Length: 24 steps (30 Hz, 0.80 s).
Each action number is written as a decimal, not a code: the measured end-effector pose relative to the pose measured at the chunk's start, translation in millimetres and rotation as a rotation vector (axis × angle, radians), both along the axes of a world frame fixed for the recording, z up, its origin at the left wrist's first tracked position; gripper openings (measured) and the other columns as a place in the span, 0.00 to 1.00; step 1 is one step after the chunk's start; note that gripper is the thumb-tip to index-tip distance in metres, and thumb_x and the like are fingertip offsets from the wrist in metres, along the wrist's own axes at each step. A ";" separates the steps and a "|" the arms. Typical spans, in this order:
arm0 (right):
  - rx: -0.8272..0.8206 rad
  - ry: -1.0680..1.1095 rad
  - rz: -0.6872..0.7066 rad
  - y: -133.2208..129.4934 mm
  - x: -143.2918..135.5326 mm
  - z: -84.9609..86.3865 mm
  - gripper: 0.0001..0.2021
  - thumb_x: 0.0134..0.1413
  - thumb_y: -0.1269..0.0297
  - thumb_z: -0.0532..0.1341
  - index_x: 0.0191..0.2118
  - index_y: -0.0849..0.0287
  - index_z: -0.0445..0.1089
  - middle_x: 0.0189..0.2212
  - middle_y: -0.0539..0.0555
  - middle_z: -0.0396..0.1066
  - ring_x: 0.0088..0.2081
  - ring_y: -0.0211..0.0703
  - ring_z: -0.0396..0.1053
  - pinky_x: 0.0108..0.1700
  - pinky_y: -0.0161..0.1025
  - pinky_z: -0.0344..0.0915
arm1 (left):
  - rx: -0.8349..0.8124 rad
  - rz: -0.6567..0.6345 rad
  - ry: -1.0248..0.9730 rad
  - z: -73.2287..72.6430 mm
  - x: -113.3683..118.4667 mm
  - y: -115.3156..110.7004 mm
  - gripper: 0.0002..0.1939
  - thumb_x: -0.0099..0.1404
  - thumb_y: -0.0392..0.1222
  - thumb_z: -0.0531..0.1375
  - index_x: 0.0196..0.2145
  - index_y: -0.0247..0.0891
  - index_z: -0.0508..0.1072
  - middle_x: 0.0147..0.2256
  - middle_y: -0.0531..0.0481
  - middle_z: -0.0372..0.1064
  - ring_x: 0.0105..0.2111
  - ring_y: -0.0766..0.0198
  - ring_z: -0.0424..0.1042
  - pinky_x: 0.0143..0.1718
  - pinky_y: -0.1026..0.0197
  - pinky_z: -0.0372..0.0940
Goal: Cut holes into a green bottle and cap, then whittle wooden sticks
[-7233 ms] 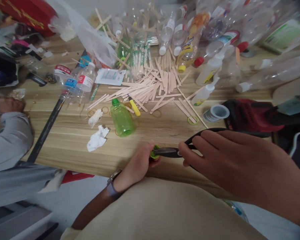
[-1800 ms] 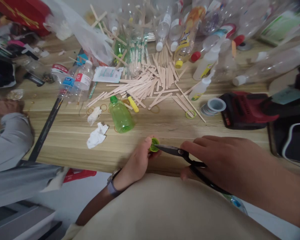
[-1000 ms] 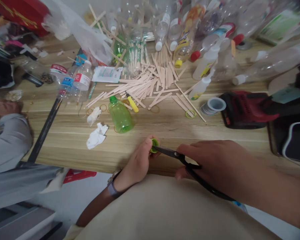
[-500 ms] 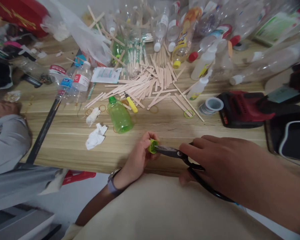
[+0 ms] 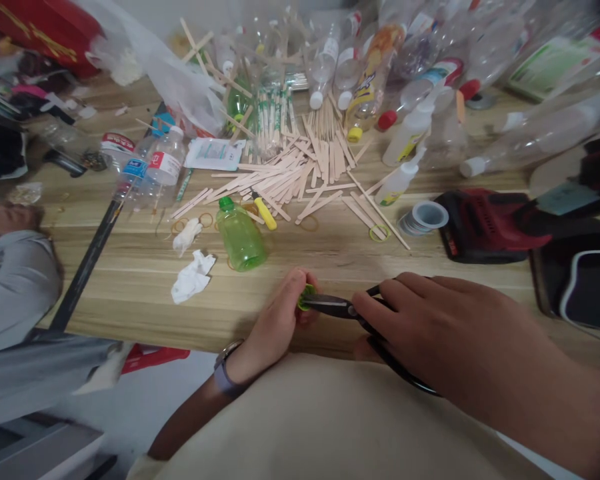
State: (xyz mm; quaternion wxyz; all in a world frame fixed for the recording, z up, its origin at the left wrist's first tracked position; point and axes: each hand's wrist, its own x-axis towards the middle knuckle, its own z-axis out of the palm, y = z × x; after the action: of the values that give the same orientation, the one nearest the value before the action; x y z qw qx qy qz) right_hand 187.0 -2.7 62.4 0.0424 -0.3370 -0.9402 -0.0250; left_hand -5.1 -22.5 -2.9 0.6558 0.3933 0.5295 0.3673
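Near the table's front edge, my left hand is closed around a small green bottle cap, its hollow side turned to the right. My right hand grips the black handles of a pair of scissors. The blade tips reach into the opening of the cap; how deep they go is hidden. Just beyond my left hand lies a green transparent plastic bottle on its side. A yellow-handled tool lies behind it, beside the wooden sticks.
Crumpled tissues lie left of the green bottle. Plastic bottles crowd the back. On the right are a wire spool, a red-black battery tool and a phone. Another person's sleeve rests at the left edge.
The scissors and my right hand have shifted slightly left, bringing the blades further over the cap. My left hand has turned a little, covering more of the cap.
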 end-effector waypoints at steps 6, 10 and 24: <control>-0.047 0.027 -0.009 4.9 3.2 -9.5 0.11 0.43 0.60 0.71 0.30 0.56 0.71 0.21 0.49 0.65 0.23 0.46 0.66 0.25 0.37 0.46 | 0.020 0.019 -0.107 -1.0 -0.8 1.1 0.17 0.71 0.53 0.44 0.32 0.40 0.60 0.24 0.58 0.53 0.20 0.70 0.50 0.23 0.66 0.49; -0.250 0.043 -0.094 3.7 0.1 -19.5 0.09 0.48 0.59 0.69 0.32 0.56 0.71 0.23 0.49 0.69 0.26 0.46 0.70 0.25 0.36 0.50 | 0.035 0.034 -0.030 -0.9 0.0 1.8 0.17 0.71 0.53 0.44 0.31 0.41 0.60 0.24 0.57 0.53 0.21 0.69 0.51 0.23 0.65 0.50; -0.842 0.352 -0.441 -2.8 25.1 -29.4 0.16 0.58 0.47 0.58 0.36 0.57 0.69 0.24 0.48 0.69 0.25 0.39 0.66 0.26 0.33 0.56 | 0.482 -0.047 0.932 -1.1 -13.4 18.3 0.12 0.68 0.50 0.53 0.42 0.39 0.61 0.33 0.49 0.66 0.34 0.58 0.66 0.37 0.57 0.60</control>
State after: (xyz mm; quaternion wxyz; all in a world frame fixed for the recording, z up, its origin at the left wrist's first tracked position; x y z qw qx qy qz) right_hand 212.1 -5.5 33.0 0.0547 -0.5145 -0.7538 0.4051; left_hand -18.5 -4.2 -4.0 0.2496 0.6666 0.6565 0.2498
